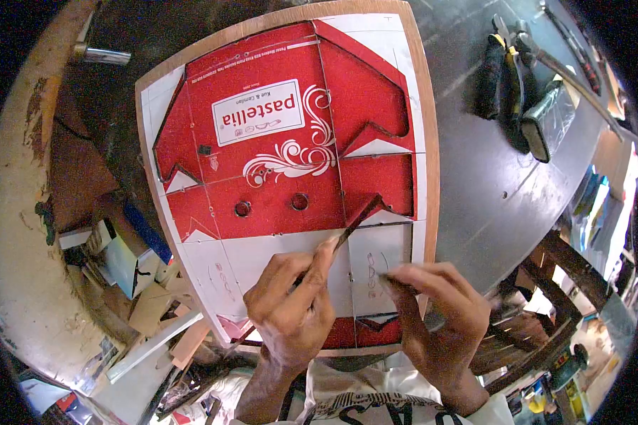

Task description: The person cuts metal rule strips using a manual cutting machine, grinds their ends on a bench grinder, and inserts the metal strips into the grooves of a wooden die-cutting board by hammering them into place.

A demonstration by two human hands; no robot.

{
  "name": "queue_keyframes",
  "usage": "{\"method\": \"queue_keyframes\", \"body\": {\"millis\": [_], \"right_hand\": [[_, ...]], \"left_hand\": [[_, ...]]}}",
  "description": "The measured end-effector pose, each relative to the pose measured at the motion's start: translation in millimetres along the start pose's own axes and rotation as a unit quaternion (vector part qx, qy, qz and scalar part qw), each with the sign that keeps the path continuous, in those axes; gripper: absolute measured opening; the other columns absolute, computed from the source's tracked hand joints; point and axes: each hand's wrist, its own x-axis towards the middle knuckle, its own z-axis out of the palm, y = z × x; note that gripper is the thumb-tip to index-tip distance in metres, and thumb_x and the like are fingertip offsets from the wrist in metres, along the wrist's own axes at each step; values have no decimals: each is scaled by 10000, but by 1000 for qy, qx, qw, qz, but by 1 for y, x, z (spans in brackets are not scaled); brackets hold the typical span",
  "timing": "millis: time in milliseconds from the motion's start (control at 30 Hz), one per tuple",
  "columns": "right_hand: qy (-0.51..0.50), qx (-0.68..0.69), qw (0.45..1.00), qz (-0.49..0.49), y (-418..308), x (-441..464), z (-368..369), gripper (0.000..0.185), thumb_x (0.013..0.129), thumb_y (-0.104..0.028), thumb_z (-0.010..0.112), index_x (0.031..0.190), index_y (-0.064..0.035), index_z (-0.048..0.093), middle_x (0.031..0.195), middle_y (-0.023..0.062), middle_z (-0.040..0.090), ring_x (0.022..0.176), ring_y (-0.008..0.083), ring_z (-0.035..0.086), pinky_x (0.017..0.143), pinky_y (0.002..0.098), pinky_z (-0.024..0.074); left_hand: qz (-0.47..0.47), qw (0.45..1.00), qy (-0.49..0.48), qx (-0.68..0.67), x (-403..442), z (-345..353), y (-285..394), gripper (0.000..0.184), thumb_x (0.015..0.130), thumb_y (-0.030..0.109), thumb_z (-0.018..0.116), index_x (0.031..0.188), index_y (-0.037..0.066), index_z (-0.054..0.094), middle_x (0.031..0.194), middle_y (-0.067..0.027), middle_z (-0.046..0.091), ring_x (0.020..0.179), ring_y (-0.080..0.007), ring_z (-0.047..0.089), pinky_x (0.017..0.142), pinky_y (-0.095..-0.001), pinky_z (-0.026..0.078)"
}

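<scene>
A wooden board (427, 212) carries a red and white printed sheet (269, 205) marked "pastellia", shown upside down. Thin dark lines or strips follow the box outline on the sheet, and two round holes sit near its middle. My left hand (294, 304) is closed over the sheet's white part, gripping a thin dark strip (360, 216) whose far end reaches a notch at the right. Just to the right, my right hand (443, 308) hovers over the board's lower right edge. Its thumb and forefinger are pinched together; whatever they hold is too small to name.
On the dark metal tabletop (475, 234), pliers (505, 67), a hammer (571, 74) and a plastic-wrapped block (548, 120) lie at the upper right. A metal cylinder (105, 54) is at the upper left. Offcuts and boxes (124, 258) crowd the lower left.
</scene>
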Motion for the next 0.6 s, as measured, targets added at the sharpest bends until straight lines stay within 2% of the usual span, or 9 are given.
{"method": "queue_keyframes", "body": {"millis": [67,100,167,300,400,433,500,567,600], "right_hand": [[-10,121,978,167,-8,1,2,264,788,89,711,1033,-12,710,992,164,710,859,196,698,744,282,537],[-10,121,978,168,-2,0,1,264,788,89,711,1033,-12,710,992,164,710,859,196,698,744,282,537],[-92,167,981,45,15,0,-3,451,724,124,672,1144,-40,678,1062,150,695,940,226,693,791,282,542],[-131,260,948,125,12,11,-6,478,727,131,671,1172,-43,678,1064,145,697,948,212,695,821,273,538],[-52,169,982,72,18,6,5,485,712,107,717,1158,-83,713,1106,122,675,877,193,683,781,272,544],[-52,168,982,74,17,4,6,485,712,107,717,1158,-83,713,1106,122,675,877,193,683,781,272,544],[-2,8,1000,-15,16,2,9,456,723,98,724,1141,-84,725,1095,135,679,912,198,691,769,285,556],[7,-23,999,-28,11,3,17,414,733,79,738,1112,-87,727,1018,125,712,922,203,713,745,307,570],[50,-4,999,-5,9,1,26,317,745,68,761,1048,-13,715,989,145,713,894,208,709,747,304,566]], "left_hand": [[3,1000,1,2,0,0,-1,470,669,-129,656,1105,29,734,774,-72,614,676,-216,606,588,-339,491],[6,1000,1,2,0,1,-2,472,669,-126,656,1107,30,734,774,-72,614,675,-217,606,586,-340,490],[6,1000,1,3,-1,1,-3,474,668,-124,656,1109,30,733,774,-72,613,674,-217,606,585,-340,490],[7,1000,-2,-2,0,1,-4,476,658,-125,660,1103,27,735,777,-75,615,669,-218,604,580,-339,488],[7,1000,0,-7,0,1,-5,481,650,-127,660,1099,26,737,771,-76,613,668,-217,605,581,-339,489],[4,1000,1,-9,0,1,-4,483,647,-127,660,1099,25,737,769,-76,613,669,-216,606,583,-339,490],[-11,1000,-5,-3,1,0,-1,450,671,-119,663,1080,48,749,788,-81,652,689,-210,639,614,-324,516],[-25,1000,-12,3,2,-1,0,420,694,-110,666,1061,72,760,808,-85,691,710,-205,672,645,-309,542],[-24,1000,-14,4,2,-1,-1,428,693,-111,667,1066,79,761,806,-84,691,708,-207,671,643,-309,540]]}}
